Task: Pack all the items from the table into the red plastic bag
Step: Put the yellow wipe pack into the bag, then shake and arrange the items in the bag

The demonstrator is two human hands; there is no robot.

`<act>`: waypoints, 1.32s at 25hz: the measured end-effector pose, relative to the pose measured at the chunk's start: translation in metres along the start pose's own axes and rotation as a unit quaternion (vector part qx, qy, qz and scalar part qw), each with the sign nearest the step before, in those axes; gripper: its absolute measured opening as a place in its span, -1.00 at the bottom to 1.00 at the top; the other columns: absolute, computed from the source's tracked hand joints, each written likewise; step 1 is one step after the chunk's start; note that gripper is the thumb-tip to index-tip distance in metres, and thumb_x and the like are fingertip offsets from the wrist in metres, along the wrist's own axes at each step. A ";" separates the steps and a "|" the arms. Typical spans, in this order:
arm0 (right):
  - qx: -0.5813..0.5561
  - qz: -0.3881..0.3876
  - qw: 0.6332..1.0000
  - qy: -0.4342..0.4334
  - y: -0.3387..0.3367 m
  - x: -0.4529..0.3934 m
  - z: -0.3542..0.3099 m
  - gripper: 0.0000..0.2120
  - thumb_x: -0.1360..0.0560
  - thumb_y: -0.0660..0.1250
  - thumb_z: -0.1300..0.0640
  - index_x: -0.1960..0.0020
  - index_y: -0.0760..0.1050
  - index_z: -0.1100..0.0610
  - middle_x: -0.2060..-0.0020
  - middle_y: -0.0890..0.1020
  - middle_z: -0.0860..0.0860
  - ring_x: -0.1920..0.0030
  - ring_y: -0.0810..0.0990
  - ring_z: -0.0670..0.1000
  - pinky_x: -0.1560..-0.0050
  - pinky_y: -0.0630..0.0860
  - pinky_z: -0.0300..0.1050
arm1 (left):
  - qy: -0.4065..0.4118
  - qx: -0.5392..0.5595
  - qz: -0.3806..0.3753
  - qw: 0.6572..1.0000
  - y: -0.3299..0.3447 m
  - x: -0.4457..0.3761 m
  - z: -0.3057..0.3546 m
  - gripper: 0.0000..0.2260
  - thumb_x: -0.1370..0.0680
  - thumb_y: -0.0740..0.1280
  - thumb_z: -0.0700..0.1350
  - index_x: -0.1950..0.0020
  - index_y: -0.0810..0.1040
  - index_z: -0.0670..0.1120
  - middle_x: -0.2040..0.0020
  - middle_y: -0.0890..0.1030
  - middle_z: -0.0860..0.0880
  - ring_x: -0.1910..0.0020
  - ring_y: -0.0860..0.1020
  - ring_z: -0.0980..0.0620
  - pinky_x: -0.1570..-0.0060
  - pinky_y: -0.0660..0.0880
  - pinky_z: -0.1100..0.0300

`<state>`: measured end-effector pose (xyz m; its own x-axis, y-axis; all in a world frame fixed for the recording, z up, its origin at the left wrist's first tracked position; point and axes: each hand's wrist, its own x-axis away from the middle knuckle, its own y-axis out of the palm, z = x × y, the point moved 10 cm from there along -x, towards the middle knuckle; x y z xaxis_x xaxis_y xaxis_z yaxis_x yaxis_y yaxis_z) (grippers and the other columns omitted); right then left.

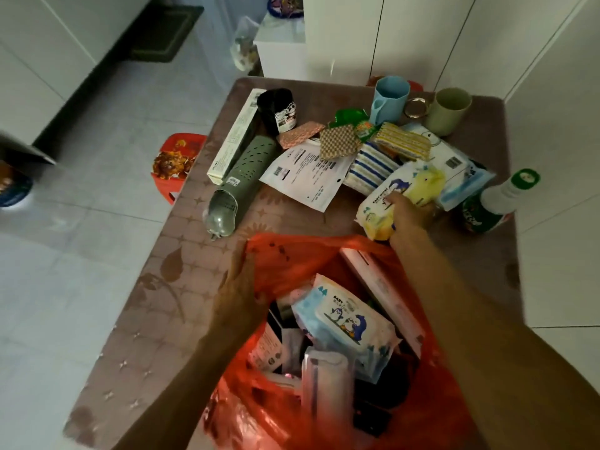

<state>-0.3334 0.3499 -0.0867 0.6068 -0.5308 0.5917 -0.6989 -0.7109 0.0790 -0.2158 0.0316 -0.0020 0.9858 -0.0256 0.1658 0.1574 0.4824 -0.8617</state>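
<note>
We hold the crinkly red plastic bag (pixel 292 254) open at the table's near edge, our left hand (pixel 238 297) gripping its left rim so the mouth gapes, while our right hand (pixel 409 213) closes round a yellow baby-wipes pack (pixel 389 203) just beyond.

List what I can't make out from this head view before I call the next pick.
- red plastic bag: bottom layer hidden under the blue wipes pack; lower part cut off by the frame edge.
- Yellow wipes pack: near end covered by the right hand.
- Left hand: fingers hidden behind the bag rim.
- Paper sheet: print too small.
</note>
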 end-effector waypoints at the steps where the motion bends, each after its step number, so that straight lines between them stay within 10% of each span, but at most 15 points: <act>1: -0.010 -0.034 0.998 -0.050 -0.001 0.017 -0.015 -0.10 -0.32 0.51 0.33 -0.54 0.18 0.00 -0.34 0.51 0.08 -0.22 0.57 0.12 -0.05 0.62 0.14 | 0.016 0.020 0.009 1.000 -0.007 -0.003 0.001 -0.27 -0.49 0.41 0.00 -0.53 0.07 -0.01 -0.55 0.04 -0.04 -0.19 0.50 -0.18 -0.09 0.56 -0.12; 5: 0.137 -0.309 0.908 -0.249 0.011 0.133 -0.073 -0.33 -0.21 0.60 0.12 -0.23 0.50 -0.28 -0.06 0.69 -0.19 -0.04 0.68 -0.15 0.18 0.64 -0.23 | 0.116 0.020 0.061 0.991 -0.040 -0.004 0.022 -0.29 -0.48 0.39 -0.20 -0.54 0.10 -0.16 -0.54 0.07 -0.09 -0.18 0.42 0.04 -0.16 0.43 0.18; 8: 0.427 -0.482 0.671 -0.367 0.040 0.210 -0.048 -0.35 -0.28 0.55 0.01 -0.33 0.45 -0.20 -0.13 0.62 -0.27 -0.13 0.58 -0.21 0.00 0.54 -0.36 | 0.179 0.067 0.081 0.978 -0.067 0.001 0.038 -0.31 -0.48 0.38 -0.32 -0.53 0.12 -0.17 -0.53 0.14 -0.12 -0.23 0.41 0.05 -0.12 0.39 0.50; 14: 0.783 -0.193 0.460 -0.370 0.054 0.190 0.064 -0.34 -0.50 0.32 -0.10 -0.52 0.16 -0.02 -0.33 0.47 0.16 -0.26 0.45 0.23 -0.21 0.36 0.14 | 0.248 0.073 0.032 0.965 -0.071 0.019 0.066 -0.38 -0.47 0.28 -0.38 -0.50 0.22 -0.10 -0.49 0.21 0.03 -0.31 0.33 0.11 -0.16 0.42 0.32; 18: 0.731 -0.300 0.565 -0.238 0.035 0.162 0.084 -0.51 -0.54 0.20 -0.05 -0.46 0.24 -0.12 -0.36 0.49 0.08 -0.23 0.53 0.14 -0.18 0.48 0.12 | 0.222 0.085 -0.001 0.971 -0.055 0.030 0.055 -0.35 -0.44 0.27 -0.41 -0.50 0.24 -0.08 -0.50 0.26 -0.05 -0.25 0.48 -0.05 -0.06 0.51 0.31; 22: 0.753 -0.303 0.535 -0.236 0.002 0.171 0.117 -0.30 -0.59 0.06 -0.22 -0.58 -0.24 -0.12 -0.60 -0.04 0.02 -0.54 0.05 0.22 -0.40 0.12 0.36 | 0.205 0.071 -0.025 0.976 -0.043 0.035 0.045 -0.33 -0.47 0.27 -0.39 -0.51 0.19 0.01 -0.51 0.25 -0.06 0.02 0.58 0.02 0.24 0.42 0.46; 26: 0.701 -0.348 0.581 -0.225 -0.004 0.175 0.104 -0.37 -0.62 0.13 -0.13 -0.60 -0.04 -0.06 -0.59 0.04 0.01 -0.56 0.03 0.15 -0.45 0.13 0.21 | 0.207 0.053 -0.018 0.977 -0.031 0.039 0.055 -0.36 -0.46 0.33 -0.37 -0.49 0.25 -0.04 -0.48 0.30 -0.10 0.29 0.43 0.20 0.34 0.32 0.48; 28: 0.690 -0.282 0.614 -0.260 -0.045 0.170 0.069 -0.50 -0.58 0.23 -0.03 -0.49 0.25 0.02 -0.47 0.29 0.06 -0.40 0.33 0.19 -0.25 0.38 0.04 | 0.195 0.055 -0.015 0.979 -0.029 0.040 0.053 -0.40 -0.47 0.38 -0.29 -0.47 0.30 -0.05 -0.45 0.33 -0.10 0.27 0.44 0.21 0.27 0.35 0.45; 33: 0.771 -0.031 0.506 -0.385 -0.134 0.172 -0.019 -0.48 -0.41 0.33 0.13 -0.35 0.32 0.11 -0.27 0.43 0.18 -0.18 0.46 0.24 -0.06 0.51 0.17 | 0.037 0.101 0.042 0.993 -0.029 0.028 0.026 -0.59 -0.50 0.32 -0.31 -0.33 0.48 -0.07 -0.22 0.53 -0.07 0.12 0.56 0.02 0.21 0.52 0.29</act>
<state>-0.1428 0.3626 0.0194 0.9922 -0.0857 0.0905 0.0961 0.0634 -0.9933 -0.1940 0.0392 0.0400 0.9977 -0.0390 0.0558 0.0677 0.6519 -0.7553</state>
